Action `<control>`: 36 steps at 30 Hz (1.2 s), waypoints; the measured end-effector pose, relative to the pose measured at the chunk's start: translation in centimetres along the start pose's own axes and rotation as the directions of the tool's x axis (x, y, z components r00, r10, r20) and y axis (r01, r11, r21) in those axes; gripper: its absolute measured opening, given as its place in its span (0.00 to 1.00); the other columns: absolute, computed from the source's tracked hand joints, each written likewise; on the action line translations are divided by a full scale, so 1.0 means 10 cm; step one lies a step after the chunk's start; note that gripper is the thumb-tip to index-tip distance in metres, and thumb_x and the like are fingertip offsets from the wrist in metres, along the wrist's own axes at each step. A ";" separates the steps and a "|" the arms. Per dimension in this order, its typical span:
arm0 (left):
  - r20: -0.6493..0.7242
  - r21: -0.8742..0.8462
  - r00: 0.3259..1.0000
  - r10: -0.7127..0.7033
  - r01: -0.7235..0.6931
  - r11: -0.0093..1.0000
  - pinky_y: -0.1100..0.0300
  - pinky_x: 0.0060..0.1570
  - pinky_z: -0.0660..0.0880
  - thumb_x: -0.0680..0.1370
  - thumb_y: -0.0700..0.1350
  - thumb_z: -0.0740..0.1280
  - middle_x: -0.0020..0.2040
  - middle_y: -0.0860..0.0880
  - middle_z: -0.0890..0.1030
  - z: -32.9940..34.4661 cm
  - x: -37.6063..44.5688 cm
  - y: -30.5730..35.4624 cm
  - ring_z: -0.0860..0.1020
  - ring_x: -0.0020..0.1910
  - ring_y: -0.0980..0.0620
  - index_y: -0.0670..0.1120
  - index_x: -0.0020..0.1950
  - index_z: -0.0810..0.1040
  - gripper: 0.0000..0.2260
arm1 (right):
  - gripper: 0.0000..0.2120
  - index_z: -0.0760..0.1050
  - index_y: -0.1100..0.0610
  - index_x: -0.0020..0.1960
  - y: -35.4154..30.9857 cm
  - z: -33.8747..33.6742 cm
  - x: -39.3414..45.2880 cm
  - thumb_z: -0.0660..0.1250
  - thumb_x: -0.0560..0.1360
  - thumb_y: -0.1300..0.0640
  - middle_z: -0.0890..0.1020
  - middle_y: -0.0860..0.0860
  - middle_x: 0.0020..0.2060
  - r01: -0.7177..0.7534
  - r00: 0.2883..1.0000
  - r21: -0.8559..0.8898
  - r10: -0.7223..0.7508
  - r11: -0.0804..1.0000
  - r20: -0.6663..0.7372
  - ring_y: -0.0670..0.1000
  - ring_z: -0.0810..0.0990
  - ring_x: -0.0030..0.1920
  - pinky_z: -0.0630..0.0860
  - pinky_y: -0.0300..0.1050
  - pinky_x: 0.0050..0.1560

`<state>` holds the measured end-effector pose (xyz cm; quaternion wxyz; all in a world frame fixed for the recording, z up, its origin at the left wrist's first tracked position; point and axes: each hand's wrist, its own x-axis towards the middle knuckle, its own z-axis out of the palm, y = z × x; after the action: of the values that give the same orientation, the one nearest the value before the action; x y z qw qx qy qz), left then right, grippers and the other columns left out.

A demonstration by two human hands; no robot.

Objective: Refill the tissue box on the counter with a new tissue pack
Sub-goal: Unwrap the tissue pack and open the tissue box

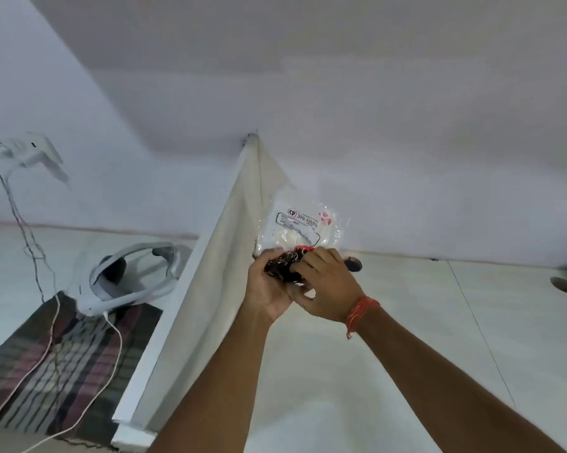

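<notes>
A new tissue pack (pixel 300 223) in clear plastic with printed lettering is held up above the white counter (pixel 406 322), near the divider panel. Its lower end is dark with red edging and sits between both hands. My left hand (pixel 269 286) grips that dark end from the left. My right hand (pixel 327 286), with a red thread band at the wrist, closes over it from the right. No tissue box is visible; a dark round thing behind my right hand is mostly hidden.
A tall beige divider panel (pixel 216 273) splits the counter. Left of it lie a white headset (pixel 135 276) with cables on a striped cloth (pixel 66 364), and a wall socket (pixel 27 150). A cable hole (pixel 562 284) sits at the right.
</notes>
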<state>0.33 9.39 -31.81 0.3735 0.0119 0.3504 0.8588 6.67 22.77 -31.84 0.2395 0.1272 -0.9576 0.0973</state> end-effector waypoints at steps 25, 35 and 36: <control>-0.373 -0.093 0.840 -0.394 0.389 0.917 0.49 0.40 0.71 0.62 0.44 0.62 0.58 0.37 0.74 -1.41 0.51 -0.86 0.69 0.65 0.26 0.43 0.50 0.79 0.18 | 0.21 0.71 0.57 0.30 1.03 1.14 0.00 0.66 0.77 0.45 0.73 0.49 0.27 -0.938 0.338 0.323 0.542 0.126 0.770 0.49 0.70 0.30 0.71 0.41 0.37; -0.507 -0.096 0.799 -0.323 0.320 0.942 0.52 0.42 0.72 0.69 0.44 0.56 0.38 0.43 0.81 -1.52 0.64 -0.98 0.78 0.38 0.42 0.44 0.38 0.82 0.14 | 0.15 0.78 0.50 0.36 1.10 1.44 -0.23 0.65 0.75 0.42 0.76 0.49 0.36 -0.906 0.232 0.318 0.302 -0.279 0.925 0.53 0.71 0.41 0.70 0.45 0.41; -0.520 -0.109 0.794 -0.313 0.302 0.947 0.49 0.46 0.73 0.68 0.44 0.57 0.40 0.43 0.82 -1.56 0.66 -1.00 0.79 0.41 0.41 0.44 0.40 0.83 0.15 | 0.17 0.76 0.50 0.31 1.12 1.47 -0.26 0.62 0.77 0.45 0.75 0.48 0.32 -0.880 0.224 0.321 0.291 -0.349 0.930 0.52 0.71 0.38 0.69 0.43 0.37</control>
<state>-2.54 9.21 -51.24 0.3966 -0.2869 0.4283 0.7596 -0.74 30.27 -47.19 -0.2468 -0.3157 -0.5661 0.7204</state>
